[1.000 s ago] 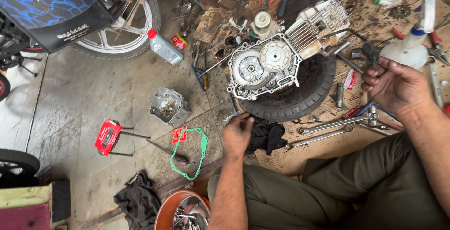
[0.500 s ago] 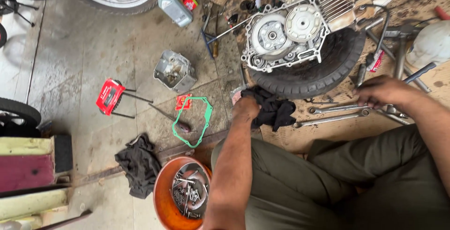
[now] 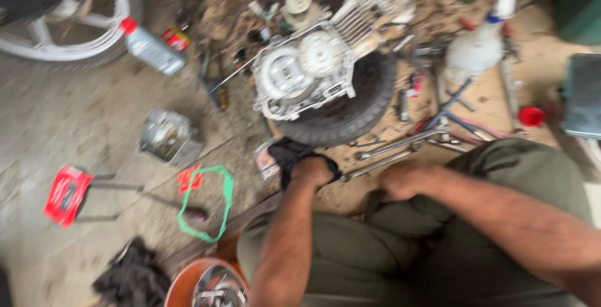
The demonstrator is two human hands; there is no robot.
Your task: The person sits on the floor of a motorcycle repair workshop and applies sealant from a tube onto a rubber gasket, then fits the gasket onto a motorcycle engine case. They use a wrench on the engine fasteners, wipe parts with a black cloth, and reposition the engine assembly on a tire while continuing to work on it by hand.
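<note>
The left hand (image 3: 311, 170) is closed on a crumpled black cloth rag (image 3: 289, 153), which bunches just beyond its knuckles, below the grey metal engine case (image 3: 300, 72). The right hand (image 3: 400, 180) rests curled on the knee, just short of a long steel wrench (image 3: 382, 163); whether it grips anything cannot be told.

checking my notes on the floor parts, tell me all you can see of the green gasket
The gasket is a thin, flat green ring with an irregular outline, like cut sheet material, open in the middle so the floor shows through. It lies flat on the concrete floor, left of the person's left knee. A small red piece sits at its upper left edge. Neither hand touches it; the left hand is on a black rag nearby.
</note>
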